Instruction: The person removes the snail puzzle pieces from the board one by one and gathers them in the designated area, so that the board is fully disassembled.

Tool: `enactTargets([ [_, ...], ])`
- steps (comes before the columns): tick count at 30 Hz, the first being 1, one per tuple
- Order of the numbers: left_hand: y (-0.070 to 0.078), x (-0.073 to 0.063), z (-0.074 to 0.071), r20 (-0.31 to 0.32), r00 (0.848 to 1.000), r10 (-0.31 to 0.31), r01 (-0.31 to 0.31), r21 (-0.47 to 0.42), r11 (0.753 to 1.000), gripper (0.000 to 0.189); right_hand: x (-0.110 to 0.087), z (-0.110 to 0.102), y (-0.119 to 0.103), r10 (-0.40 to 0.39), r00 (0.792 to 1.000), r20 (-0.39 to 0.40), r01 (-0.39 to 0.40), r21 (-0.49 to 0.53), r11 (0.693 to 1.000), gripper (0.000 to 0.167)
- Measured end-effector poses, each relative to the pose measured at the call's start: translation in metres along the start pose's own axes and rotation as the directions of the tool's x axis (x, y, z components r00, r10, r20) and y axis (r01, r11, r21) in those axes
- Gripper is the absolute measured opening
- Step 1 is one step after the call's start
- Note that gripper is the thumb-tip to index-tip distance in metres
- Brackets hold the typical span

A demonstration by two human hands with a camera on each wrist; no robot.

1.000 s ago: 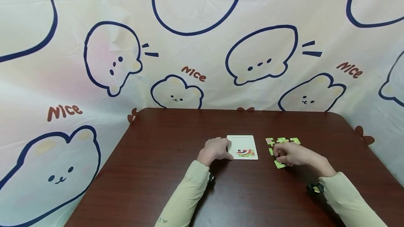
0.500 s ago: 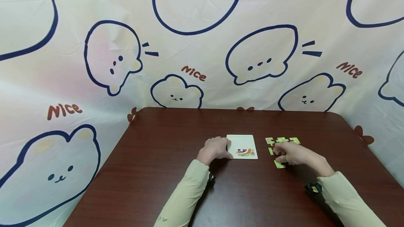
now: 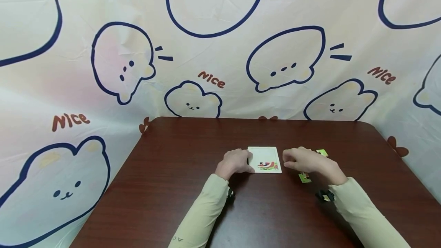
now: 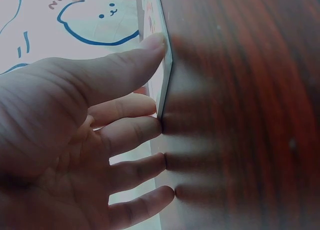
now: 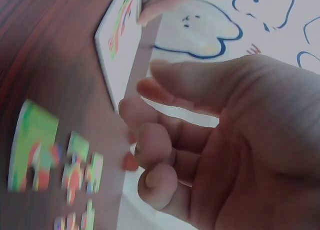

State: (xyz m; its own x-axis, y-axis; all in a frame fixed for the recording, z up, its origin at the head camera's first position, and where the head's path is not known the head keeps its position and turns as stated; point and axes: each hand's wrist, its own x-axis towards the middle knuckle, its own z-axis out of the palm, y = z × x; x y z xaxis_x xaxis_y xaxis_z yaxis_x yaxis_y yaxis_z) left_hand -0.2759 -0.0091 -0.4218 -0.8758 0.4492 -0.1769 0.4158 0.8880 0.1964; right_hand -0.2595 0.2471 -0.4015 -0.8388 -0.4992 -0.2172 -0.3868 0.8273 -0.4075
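**White puzzle board held at its left edge, right hand hovering beside it**

White and flat, the puzzle board (image 3: pixel 264 160) lies near the middle of the dark wood table (image 3: pixel 172 186), between the two hands. It is a rounded-corner rectangle, only a little longer than wide, with its long axis running away from the person toward the far edge of the table. Most of its face is blank white; a strip of fitted picture in red, green and dark tones sits along its near edge, so the filled part is toward the person.

Nearest the person, one loose green puzzle piece (image 3: pixel 304 178) lies on the table just below the right hand (image 3: pixel 303 160). That hand is raised just right of the board, fingers loosely curled; the right wrist view shows nothing pinched in them, with several blurred green and red pieces (image 5: pixel 75 165) on the wood beneath. Whether a fingertip touches the board cannot be told.

The left hand (image 3: pixel 236 162) rests against the board's left edge. In the left wrist view the thumb (image 4: pixel 135 54) presses the board's side and the straight fingers (image 4: pixel 135 130) meet the table at its corner, gripping nothing.

Farther off, another green piece (image 3: pixel 322 152) shows beyond the right hand. Behind the table hangs a pale cloth backdrop (image 3: pixel 213 49) printed with blue-outlined bears.
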Motion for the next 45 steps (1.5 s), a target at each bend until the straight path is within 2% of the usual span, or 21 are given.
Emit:
enactTargets([
  [7, 0.001, 0.001, 0.004, 0.001, 1.000, -0.008, 0.008, -0.007, 1.000, 0.035, 0.020, 0.005, -0.011, -0.041, 0.999, -0.003, 0.041, -0.019, 0.999, 0.013],
  [14, 0.000, 0.001, 0.003, 0.008, 1.000, -0.003, 0.003, -0.018, 1.000, 0.033, 0.030, 0.006, -0.017, 0.002, 0.999, 0.037, -0.003, 0.011, 1.000, 0.026],
  [25, 0.001, 0.002, 0.003, 0.013, 1.000, -0.007, 0.007, -0.015, 1.000, 0.033, 0.037, 0.023, -0.017, 0.028, 0.998, 0.061, -0.030, 0.039, 0.999, 0.025],
  [31, 0.003, 0.002, 0.002, 0.015, 1.000, -0.013, 0.013, -0.007, 1.000, 0.032, 0.042, 0.032, -0.014, 0.047, 0.998, 0.037, -0.048, 0.021, 0.999, 0.024],
  [45, 0.002, 0.001, -0.001, 0.013, 1.000, -0.014, 0.014, 0.004, 1.000, 0.034, 0.046, 0.035, -0.014, -0.042, 0.999, 0.018, 0.041, 0.041, 0.998, 0.014],
])
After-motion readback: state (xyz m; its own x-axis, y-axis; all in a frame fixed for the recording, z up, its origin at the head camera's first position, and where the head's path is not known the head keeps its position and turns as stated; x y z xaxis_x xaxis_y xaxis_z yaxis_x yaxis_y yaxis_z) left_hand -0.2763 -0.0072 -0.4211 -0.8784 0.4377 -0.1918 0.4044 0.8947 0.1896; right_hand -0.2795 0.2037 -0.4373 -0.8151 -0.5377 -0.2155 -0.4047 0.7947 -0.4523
